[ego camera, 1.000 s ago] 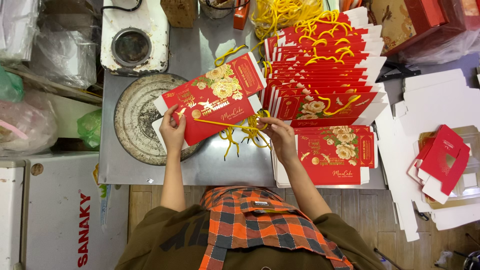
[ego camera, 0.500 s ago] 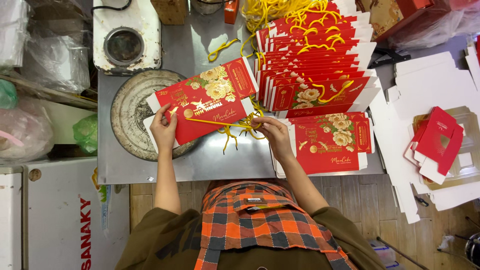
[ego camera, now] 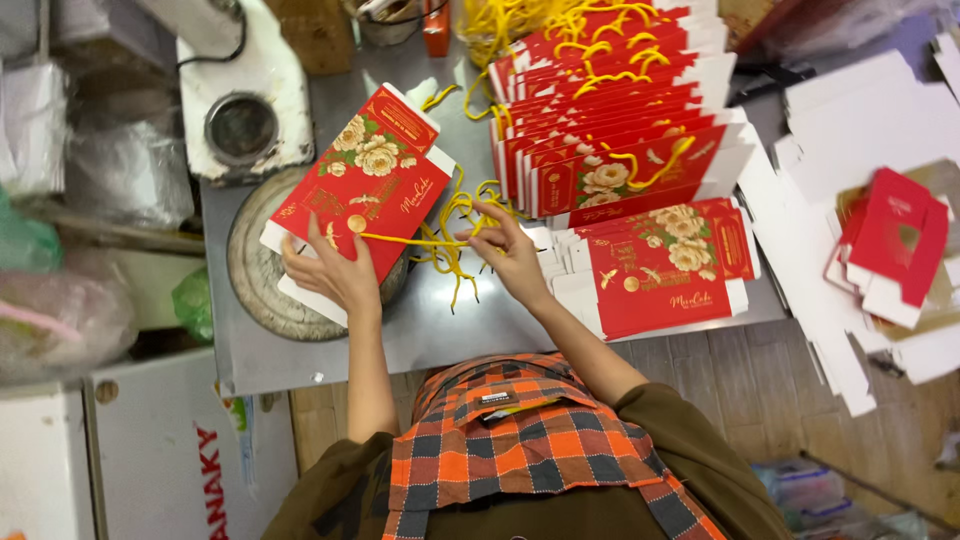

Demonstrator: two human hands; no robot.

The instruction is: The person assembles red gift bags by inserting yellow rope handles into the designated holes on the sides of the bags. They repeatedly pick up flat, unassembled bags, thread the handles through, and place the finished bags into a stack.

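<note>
A flat red paper bag blank with gold flowers [ego camera: 370, 185] lies tilted on the metal table [ego camera: 440, 330]. My left hand [ego camera: 325, 272] presses its lower edge. My right hand [ego camera: 505, 250] pinches a yellow cord [ego camera: 410, 240] that runs from a hole in the blank across to my fingers. A loose bundle of yellow cords [ego camera: 455, 245] lies between my hands.
A fanned stack of red bags with yellow handles [ego camera: 620, 120] fills the table's right. Another red blank [ego camera: 660, 265] lies at the front right. A round metal plate [ego camera: 255, 275] sits under the blank, a white machine [ego camera: 245, 110] behind. White cardboard pieces [ego camera: 860, 130] lie further right.
The blank has turned and shifted toward the upper right. My right hand has pulled the yellow cord out further to the right; my left hand stays on the blank's lower edge.
</note>
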